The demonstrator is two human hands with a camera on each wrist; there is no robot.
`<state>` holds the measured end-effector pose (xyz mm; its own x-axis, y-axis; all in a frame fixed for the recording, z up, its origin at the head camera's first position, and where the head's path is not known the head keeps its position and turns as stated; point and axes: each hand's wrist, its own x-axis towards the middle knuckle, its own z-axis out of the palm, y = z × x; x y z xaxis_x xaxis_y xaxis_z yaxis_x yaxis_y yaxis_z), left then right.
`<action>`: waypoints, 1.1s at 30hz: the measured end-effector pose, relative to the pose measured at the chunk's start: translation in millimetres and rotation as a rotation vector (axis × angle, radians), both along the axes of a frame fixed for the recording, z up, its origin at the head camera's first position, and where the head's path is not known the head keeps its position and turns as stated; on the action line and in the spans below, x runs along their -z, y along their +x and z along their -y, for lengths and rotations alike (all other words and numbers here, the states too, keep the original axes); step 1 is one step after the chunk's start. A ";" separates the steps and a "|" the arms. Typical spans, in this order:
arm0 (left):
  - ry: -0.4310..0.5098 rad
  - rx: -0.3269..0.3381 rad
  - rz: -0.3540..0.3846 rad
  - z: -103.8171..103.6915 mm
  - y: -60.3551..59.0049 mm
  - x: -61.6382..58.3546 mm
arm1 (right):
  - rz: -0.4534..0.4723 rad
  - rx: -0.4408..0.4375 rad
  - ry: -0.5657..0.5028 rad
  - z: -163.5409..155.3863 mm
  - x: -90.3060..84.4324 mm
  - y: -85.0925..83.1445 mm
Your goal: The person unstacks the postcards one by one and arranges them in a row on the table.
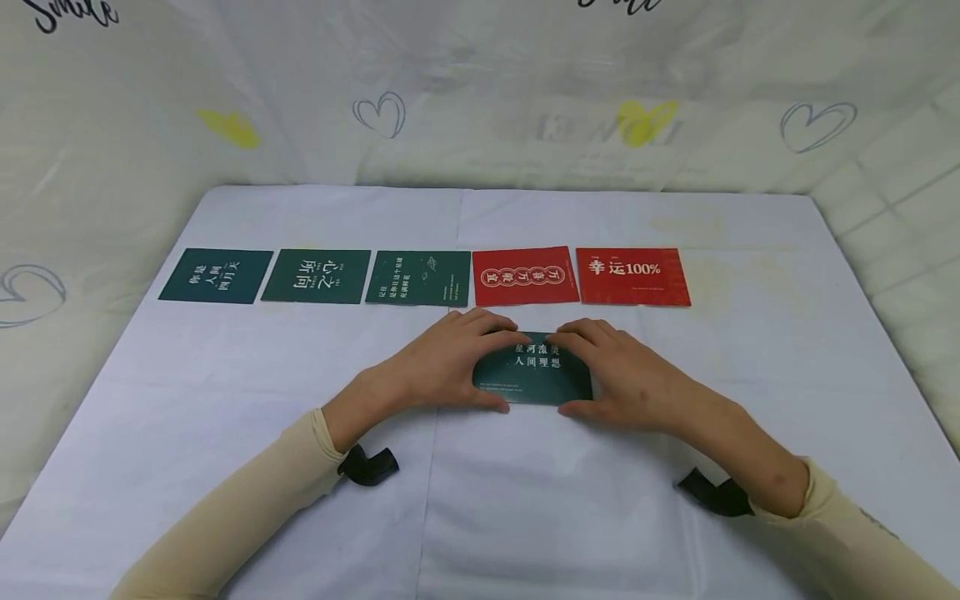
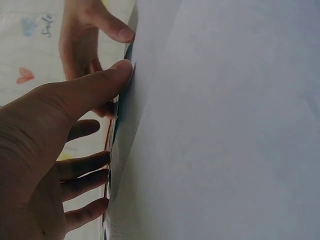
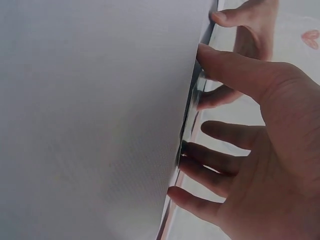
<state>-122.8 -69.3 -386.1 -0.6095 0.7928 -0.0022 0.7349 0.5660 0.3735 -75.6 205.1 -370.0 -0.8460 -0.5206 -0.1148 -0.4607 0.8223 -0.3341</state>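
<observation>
A dark green card with white characters lies in the middle of the white table in the head view. My left hand holds its left end, thumb at the near edge and fingers toward the far edge. At the right end my right hand holds it in the same way. Both hands cover the card's upper corners. The wrist views see the card almost edge-on, as a thin dark strip beside the left thumb and the right thumb.
Beyond the hands runs a row of cards: a left green card, a second green card, a third green card, a red card and another red card. A white printed curtain hangs behind the table.
</observation>
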 end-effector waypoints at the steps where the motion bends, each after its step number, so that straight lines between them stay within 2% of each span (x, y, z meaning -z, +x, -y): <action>1: 0.003 0.001 0.000 -0.1 0.0 0.2 | 0.001 0.003 -0.004 -0.1 0.1 -0.4; 10: 0.006 -0.024 -0.007 -1.1 0.0 -0.2 | 0.053 0.045 -0.037 -3.7 -1.1 -2.9; 16: 0.046 -0.019 0.010 -0.7 -2.3 1.3 | 0.072 0.050 -0.049 -5.7 -1.6 -4.0; 33: 0.121 -0.059 0.026 -5.6 -14.0 -1.8 | 0.037 0.080 -0.071 -15.5 -9.2 -11.4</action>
